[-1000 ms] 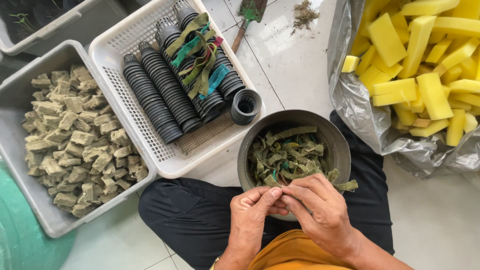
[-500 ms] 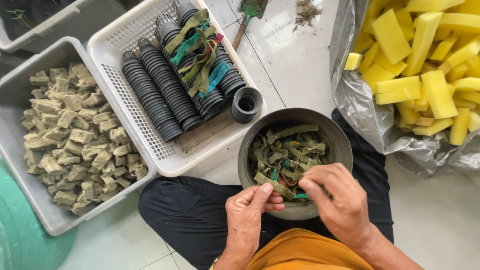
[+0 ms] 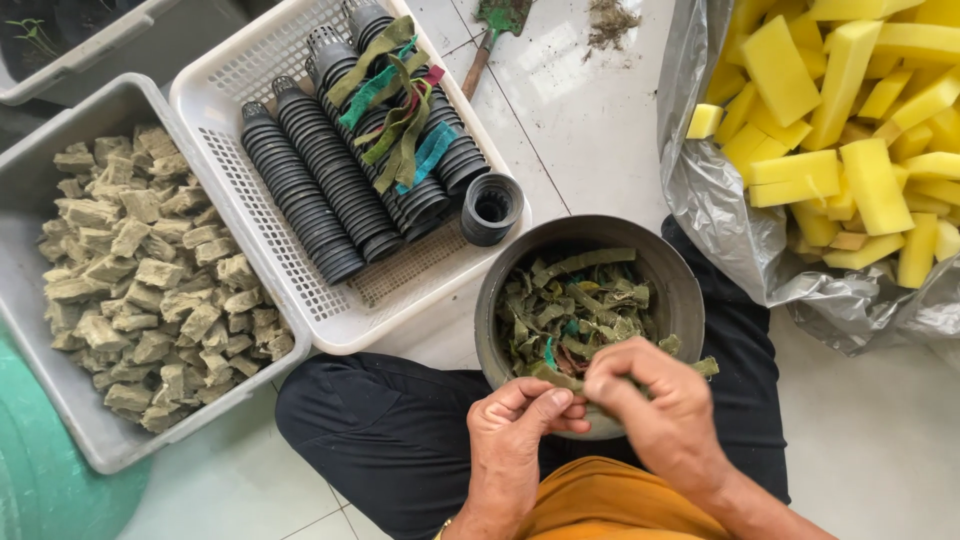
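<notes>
A dark round bowl (image 3: 681, 286) rests between my knees, filled with wet green cloth strips (image 3: 583, 305). My left hand (image 3: 518, 427) sits at the bowl's near rim with fingers curled, its fingertips meeting my right hand. My right hand (image 3: 650, 396) is over the near rim, pinching one green strip (image 3: 556, 376) that my left fingers also touch. My black trousers and an orange shirt show below.
A white basket (image 3: 250, 70) at the upper left holds rows of stacked black net pots (image 3: 330, 180), some green strips and one loose pot (image 3: 492, 207). A grey tub (image 3: 60, 400) of brownish cubes stands left. A plastic bag of yellow sponge pieces (image 3: 840, 150) lies right.
My right hand has moved from the bowl's right side toward my left hand at the near rim, bringing a strip. My left hand stayed almost in place.
</notes>
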